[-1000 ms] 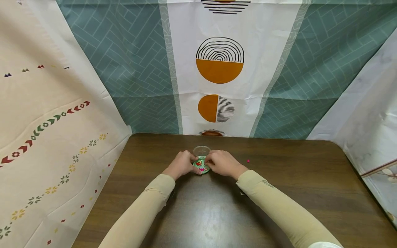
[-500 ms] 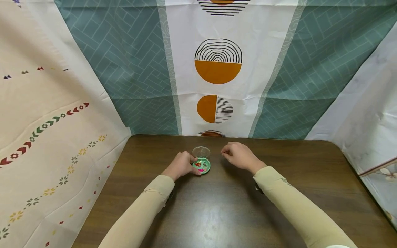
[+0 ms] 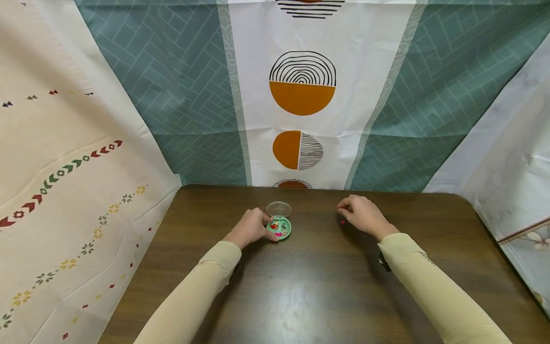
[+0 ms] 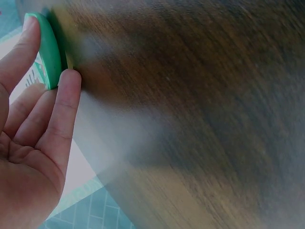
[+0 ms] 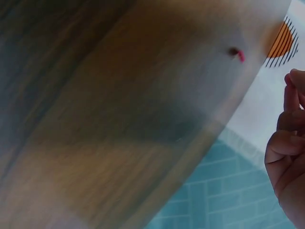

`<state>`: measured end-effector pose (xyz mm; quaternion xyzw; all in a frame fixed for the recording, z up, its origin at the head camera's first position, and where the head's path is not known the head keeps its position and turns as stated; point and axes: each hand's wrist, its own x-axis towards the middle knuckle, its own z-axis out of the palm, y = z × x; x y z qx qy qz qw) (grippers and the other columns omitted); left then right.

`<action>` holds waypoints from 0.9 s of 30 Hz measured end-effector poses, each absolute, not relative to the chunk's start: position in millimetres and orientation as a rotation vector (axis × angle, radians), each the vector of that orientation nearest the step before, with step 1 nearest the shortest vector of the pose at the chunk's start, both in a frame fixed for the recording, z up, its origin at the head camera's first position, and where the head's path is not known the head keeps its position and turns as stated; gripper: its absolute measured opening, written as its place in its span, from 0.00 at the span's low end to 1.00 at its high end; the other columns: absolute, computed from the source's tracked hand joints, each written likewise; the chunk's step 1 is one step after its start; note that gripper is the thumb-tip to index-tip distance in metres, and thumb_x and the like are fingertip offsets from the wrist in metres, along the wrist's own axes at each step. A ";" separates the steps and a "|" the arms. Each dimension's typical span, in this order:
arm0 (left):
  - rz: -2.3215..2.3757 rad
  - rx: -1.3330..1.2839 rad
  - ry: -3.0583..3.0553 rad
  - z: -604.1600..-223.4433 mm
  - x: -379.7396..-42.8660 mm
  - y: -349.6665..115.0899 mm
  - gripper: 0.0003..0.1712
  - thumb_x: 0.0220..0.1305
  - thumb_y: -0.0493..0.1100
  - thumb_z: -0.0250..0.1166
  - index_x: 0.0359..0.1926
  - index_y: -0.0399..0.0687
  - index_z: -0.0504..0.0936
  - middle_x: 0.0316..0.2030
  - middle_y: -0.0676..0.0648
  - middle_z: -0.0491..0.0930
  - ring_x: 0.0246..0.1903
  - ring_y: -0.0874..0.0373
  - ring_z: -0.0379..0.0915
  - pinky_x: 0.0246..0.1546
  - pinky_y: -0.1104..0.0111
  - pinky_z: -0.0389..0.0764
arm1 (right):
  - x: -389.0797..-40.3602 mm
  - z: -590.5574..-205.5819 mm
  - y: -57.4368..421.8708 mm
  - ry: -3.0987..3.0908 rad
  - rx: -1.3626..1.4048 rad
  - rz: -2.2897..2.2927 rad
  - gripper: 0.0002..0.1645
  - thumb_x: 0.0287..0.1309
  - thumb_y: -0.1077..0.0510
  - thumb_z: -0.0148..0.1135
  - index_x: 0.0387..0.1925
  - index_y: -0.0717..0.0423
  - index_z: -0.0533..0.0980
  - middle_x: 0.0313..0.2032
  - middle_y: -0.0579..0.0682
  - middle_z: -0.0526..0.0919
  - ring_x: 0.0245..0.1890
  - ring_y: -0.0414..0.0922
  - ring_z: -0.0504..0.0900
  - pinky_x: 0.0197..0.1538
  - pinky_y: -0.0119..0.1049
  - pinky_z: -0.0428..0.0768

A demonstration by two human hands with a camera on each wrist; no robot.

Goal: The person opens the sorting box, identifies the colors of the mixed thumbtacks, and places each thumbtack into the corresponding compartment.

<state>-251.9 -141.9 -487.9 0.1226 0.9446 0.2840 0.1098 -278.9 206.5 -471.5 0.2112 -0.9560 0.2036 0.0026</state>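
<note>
A small round green case (image 3: pixel 285 232) with its clear lid (image 3: pixel 278 209) raised lies on the table; red, pink and other small pieces sit inside. My left hand (image 3: pixel 251 227) holds its left side, thumb at the near rim and fingers behind. In the left wrist view the thumb presses the green case (image 4: pixel 50 52) from one side, fingertips at its lower edge. My right hand (image 3: pixel 364 215) hovers over a tiny pink piece (image 3: pixel 343 221), fingers loosely bent, thumb and forefinger tips close together. The right wrist view shows the pink piece (image 5: pixel 241 56) apart from the fingertips.
The brown wooden table (image 3: pixel 275 286) reaches back to a teal and white patterned curtain (image 3: pixel 301 105). A cream patterned cloth (image 3: pixel 77 200) hangs along the left side, and a pale cloth (image 3: pixel 507 157) hangs on the right.
My right hand has left the case and moved right across the table to the pink piece. The left hand has stayed on the case.
</note>
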 end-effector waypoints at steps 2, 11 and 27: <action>0.836 0.360 2.775 -487.7 -251.9 -141.9 0.36 0.31 0.59 0.78 0.46 0.51 0.83 0.43 0.54 0.80 0.42 0.60 0.72 0.41 0.71 0.72 | -278.6 -473.6 212.2 -3.012 0.644 0.622 0.09 0.58 0.54 0.62 0.41 0.49 0.81 0.37 0.40 0.79 0.37 0.40 0.76 0.40 0.41 0.74; 0.818 0.365 2.783 -487.4 -250.8 -142.5 0.38 0.31 0.60 0.78 0.48 0.51 0.83 0.44 0.54 0.80 0.41 0.63 0.71 0.42 0.71 0.71 | -274.3 -482.5 219.8 -3.123 0.626 0.560 0.08 0.58 0.51 0.62 0.38 0.45 0.82 0.38 0.39 0.81 0.39 0.40 0.77 0.43 0.44 0.74; 0.823 0.353 2.793 -488.0 -250.0 -142.5 0.39 0.30 0.59 0.78 0.48 0.51 0.82 0.45 0.54 0.80 0.43 0.62 0.71 0.44 0.71 0.70 | -269.9 -485.7 217.6 -3.192 0.566 0.483 0.06 0.58 0.48 0.61 0.32 0.42 0.82 0.33 0.39 0.80 0.28 0.38 0.74 0.33 0.41 0.73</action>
